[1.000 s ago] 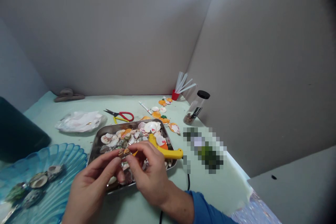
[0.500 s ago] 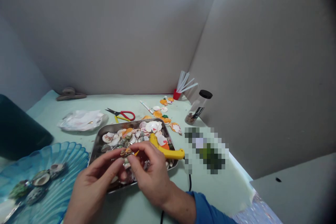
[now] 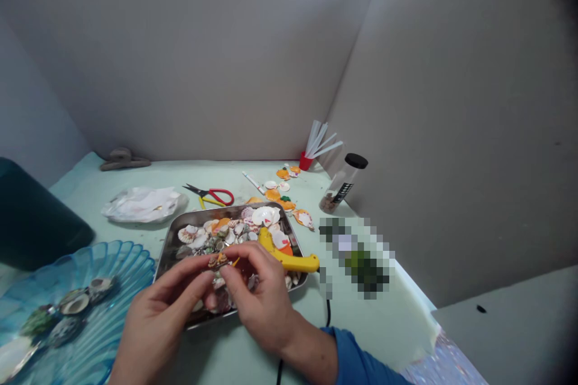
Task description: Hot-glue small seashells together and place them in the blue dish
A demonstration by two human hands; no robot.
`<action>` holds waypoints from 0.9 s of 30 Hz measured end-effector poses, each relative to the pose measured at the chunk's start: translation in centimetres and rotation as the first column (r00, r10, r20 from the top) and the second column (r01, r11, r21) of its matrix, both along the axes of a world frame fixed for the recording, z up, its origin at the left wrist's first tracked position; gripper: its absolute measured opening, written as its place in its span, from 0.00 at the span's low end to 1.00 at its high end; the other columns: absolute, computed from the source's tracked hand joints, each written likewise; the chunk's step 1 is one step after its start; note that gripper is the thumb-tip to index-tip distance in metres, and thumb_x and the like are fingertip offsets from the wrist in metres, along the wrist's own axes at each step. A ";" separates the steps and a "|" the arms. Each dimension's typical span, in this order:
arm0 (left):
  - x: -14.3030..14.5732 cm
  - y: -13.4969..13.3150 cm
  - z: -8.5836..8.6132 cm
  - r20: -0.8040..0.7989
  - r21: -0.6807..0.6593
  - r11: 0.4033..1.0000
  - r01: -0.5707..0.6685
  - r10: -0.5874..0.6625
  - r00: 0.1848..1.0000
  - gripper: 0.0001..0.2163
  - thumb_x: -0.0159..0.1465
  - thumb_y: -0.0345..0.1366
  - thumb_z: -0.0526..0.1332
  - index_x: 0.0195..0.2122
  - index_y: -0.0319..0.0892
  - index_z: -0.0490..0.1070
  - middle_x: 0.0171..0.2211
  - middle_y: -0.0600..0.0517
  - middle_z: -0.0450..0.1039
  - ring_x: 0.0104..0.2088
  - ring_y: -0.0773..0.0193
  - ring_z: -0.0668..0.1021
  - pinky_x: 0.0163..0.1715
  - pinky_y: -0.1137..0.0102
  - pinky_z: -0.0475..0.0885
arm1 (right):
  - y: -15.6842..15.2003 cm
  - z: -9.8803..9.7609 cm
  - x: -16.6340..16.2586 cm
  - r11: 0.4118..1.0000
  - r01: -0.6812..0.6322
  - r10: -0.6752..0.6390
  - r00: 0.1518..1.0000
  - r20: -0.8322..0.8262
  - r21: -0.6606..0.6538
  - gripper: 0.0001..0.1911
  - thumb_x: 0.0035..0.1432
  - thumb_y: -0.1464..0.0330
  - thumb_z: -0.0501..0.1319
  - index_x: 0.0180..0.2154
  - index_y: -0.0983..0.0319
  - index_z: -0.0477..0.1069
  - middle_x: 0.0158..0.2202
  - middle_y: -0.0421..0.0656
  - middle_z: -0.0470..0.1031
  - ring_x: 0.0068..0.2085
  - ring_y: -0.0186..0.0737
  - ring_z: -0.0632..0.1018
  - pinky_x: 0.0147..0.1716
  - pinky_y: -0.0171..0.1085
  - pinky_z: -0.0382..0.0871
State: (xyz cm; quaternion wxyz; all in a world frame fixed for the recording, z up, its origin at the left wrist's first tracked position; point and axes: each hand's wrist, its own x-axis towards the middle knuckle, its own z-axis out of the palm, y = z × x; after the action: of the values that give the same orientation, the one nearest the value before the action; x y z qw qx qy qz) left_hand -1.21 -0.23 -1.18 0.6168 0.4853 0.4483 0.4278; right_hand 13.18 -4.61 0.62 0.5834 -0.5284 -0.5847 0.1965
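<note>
My left hand (image 3: 158, 319) and my right hand (image 3: 259, 298) meet over the near side of a metal tray (image 3: 168, 240) full of small seashells. Both pinch the same small brown-orange shell piece (image 3: 217, 261) between fingertips, held just above the shells. A yellow glue gun (image 3: 286, 255) lies across the tray's right part, its handle over the rim, its black cord (image 3: 326, 313) running toward me. My right arm wears a blue sleeve (image 3: 361, 361).
A blue scalloped glass dish (image 3: 112, 319) with several dark shells sits at the near left. Red-handled scissors (image 3: 214, 195), a crumpled plastic bag (image 3: 142, 204), loose orange shells (image 3: 282, 198), a red cup of white sticks (image 3: 311, 153) and a black-capped jar (image 3: 343, 183) lie behind. Cardboard walls enclose the table.
Both hands keep pinching the small shell piece in nearly the same place; the view has only drifted slightly.
</note>
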 end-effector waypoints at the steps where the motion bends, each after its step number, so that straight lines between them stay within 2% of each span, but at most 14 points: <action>1: 0.0 0.0 0.0 -0.005 0.007 1.000 -0.001 0.001 1.000 0.16 0.52 0.41 0.69 0.41 0.45 0.77 0.21 0.56 0.73 0.24 0.65 0.75 0.27 0.75 0.72 | 0.0 0.0 0.0 1.000 -0.002 0.002 1.000 0.001 -0.002 0.08 0.58 0.72 0.59 0.40 0.61 0.73 0.36 0.43 0.75 0.36 0.38 0.75 0.34 0.36 0.70; 11: 0.1 -0.2 0.4 -0.037 0.065 0.998 0.001 0.002 0.999 0.14 0.53 0.40 0.68 0.40 0.45 0.77 0.20 0.55 0.73 0.24 0.65 0.75 0.27 0.75 0.72 | 0.0 0.2 -0.1 1.000 0.011 -0.011 1.000 -0.004 -0.013 0.07 0.58 0.71 0.59 0.40 0.61 0.72 0.35 0.43 0.74 0.32 0.36 0.74 0.30 0.34 0.70; 17: 0.4 -0.3 0.8 -0.021 0.068 0.998 -0.007 0.009 1.000 0.13 0.53 0.39 0.68 0.39 0.43 0.78 0.19 0.55 0.72 0.22 0.66 0.74 0.26 0.74 0.71 | 0.1 -0.2 0.0 1.000 -0.006 0.006 1.000 0.005 -0.022 0.08 0.59 0.73 0.59 0.41 0.61 0.71 0.37 0.43 0.75 0.36 0.38 0.75 0.34 0.35 0.70; 22: 0.9 -0.4 1.2 0.069 0.010 1.000 0.021 -0.021 0.997 0.13 0.54 0.40 0.67 0.38 0.40 0.77 0.16 0.55 0.70 0.20 0.67 0.73 0.25 0.73 0.71 | 0.0 -0.6 0.2 0.999 -0.029 0.028 0.999 -0.021 -0.029 0.08 0.60 0.72 0.59 0.43 0.60 0.71 0.38 0.42 0.75 0.38 0.38 0.76 0.37 0.36 0.70; 27: 1.1 -0.4 1.2 0.156 -0.039 0.999 -0.009 0.015 0.988 0.14 0.56 0.41 0.66 0.41 0.39 0.75 0.15 0.56 0.71 0.18 0.68 0.72 0.24 0.73 0.69 | 0.2 -1.2 0.4 1.000 -0.016 0.016 1.000 -0.020 -0.013 0.09 0.60 0.71 0.61 0.43 0.58 0.71 0.36 0.41 0.75 0.33 0.36 0.76 0.32 0.34 0.70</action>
State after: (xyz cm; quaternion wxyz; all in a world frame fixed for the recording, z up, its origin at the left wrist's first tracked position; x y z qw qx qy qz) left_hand -0.08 -0.65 0.07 0.6566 0.4359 0.4095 0.4596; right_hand 13.61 -4.37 -0.55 0.5842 -0.5255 -0.5816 0.2105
